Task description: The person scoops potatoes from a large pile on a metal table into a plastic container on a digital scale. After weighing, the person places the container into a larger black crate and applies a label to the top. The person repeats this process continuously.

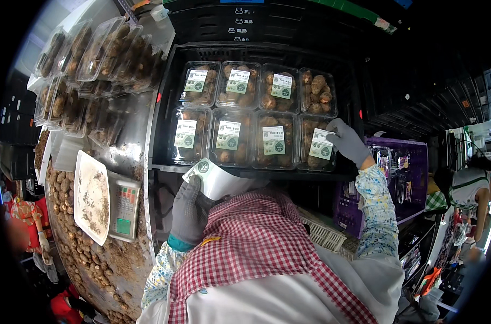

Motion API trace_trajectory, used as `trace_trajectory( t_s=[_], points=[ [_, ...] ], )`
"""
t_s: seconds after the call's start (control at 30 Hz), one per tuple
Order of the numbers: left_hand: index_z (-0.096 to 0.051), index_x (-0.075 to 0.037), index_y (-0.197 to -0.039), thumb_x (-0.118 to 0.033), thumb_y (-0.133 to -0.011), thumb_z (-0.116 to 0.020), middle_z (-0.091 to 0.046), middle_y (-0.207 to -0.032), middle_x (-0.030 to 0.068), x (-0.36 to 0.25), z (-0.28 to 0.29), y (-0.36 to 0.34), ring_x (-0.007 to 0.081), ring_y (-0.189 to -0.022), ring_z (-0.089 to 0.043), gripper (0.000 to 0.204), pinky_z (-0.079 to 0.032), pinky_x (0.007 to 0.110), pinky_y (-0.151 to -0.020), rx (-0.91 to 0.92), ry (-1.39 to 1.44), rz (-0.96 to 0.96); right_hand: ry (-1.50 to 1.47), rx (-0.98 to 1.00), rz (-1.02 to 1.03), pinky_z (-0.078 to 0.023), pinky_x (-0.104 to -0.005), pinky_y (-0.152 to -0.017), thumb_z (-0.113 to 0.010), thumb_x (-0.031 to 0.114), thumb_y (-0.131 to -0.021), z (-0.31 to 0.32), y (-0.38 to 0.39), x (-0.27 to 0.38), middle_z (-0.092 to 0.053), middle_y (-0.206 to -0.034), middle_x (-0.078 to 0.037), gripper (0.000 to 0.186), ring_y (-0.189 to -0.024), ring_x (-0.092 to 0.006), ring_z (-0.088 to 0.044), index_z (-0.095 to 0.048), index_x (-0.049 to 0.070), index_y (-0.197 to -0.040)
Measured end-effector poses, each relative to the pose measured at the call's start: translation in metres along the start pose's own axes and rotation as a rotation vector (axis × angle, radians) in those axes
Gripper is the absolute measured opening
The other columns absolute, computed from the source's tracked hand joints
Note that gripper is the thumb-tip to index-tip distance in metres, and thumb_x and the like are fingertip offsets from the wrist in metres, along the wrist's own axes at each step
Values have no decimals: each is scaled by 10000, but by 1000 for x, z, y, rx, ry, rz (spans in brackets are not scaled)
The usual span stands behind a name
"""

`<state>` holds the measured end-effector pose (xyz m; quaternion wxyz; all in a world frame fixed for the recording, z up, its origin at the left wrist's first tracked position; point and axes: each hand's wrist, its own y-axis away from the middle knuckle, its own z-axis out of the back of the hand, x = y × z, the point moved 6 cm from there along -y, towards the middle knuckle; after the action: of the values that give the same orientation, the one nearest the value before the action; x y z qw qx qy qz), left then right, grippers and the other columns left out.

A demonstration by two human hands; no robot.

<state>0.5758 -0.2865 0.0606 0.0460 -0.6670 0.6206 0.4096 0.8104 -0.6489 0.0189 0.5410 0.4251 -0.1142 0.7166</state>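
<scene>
Gloved in grey, my left hand grips a curling strip of white and green labels at the crate's near edge. My right hand, also in a grey glove, has its fingertips pinched at the upper right edge of a label, which lies on the lid of the near right clear plastic box. Several such boxes of small brown taro-like tubers stand in two rows in a black crate. Most carry a label; the far right box has a bare lid.
Left, a metal table bears stacked filled boxes, a scale with a soiled white tray, and loose tubers. A purple crate of packages stands right. Black crates rise behind. Other people work at both sides.
</scene>
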Motion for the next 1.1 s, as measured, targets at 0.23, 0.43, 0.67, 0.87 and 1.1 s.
trace_trajectory(
  t_s=[0.23, 0.43, 0.67, 0.87, 1.1],
  points=[
    [-505, 29, -1342, -223, -1041, -489, -597, -1312, 120, -3, 2, 4, 216, -1176, -597, 392, -490, 363, -1000, -25, -111, 28, 621, -37, -13, -536, -429, -791, -729, 261, -836, -25, -21, -6, -634, -1048, -205, 475, -988, -338, -649, -499, 79, -1210],
    [-583, 21, -1280, -146, -1016, -562, -672, -1181, 78, 5, -11, 11, 119, -1015, -634, 313, -501, 277, -912, 117, -428, 55, 24, -57, 283, -516, -335, -714, -771, 292, -827, -58, 35, 130, -653, -992, -82, 394, -825, -207, -641, -646, 86, -1139],
    [-585, 49, -1250, -146, -1018, -549, -672, -1166, 114, -4, -26, 18, 178, -1075, -644, 305, -512, 304, -945, 174, -37, 104, -90, 290, 630, -483, -320, -656, -777, 198, -822, -148, 99, 210, -616, -858, -88, 199, -750, -199, -610, -689, 36, -897],
    [-590, 41, -1255, -152, -1018, -554, -685, -1151, 114, -1, -14, 17, 151, -1006, -663, 307, -534, 274, -885, 137, -235, 172, 5, -108, 786, -508, -368, -686, -727, 262, -835, -119, 104, 232, -626, -959, -70, 275, -807, -250, -621, -655, 97, -1042],
    [-508, 4, -1282, -159, -1040, -503, -618, -1216, 107, 13, -28, 26, 153, -1091, -603, 292, -499, 315, -961, 247, -119, 322, 306, -84, 937, -495, -392, -777, -696, 192, -821, -134, 99, 244, -598, -1063, -56, 311, -921, -270, -583, -645, 97, -1113]
  ],
)
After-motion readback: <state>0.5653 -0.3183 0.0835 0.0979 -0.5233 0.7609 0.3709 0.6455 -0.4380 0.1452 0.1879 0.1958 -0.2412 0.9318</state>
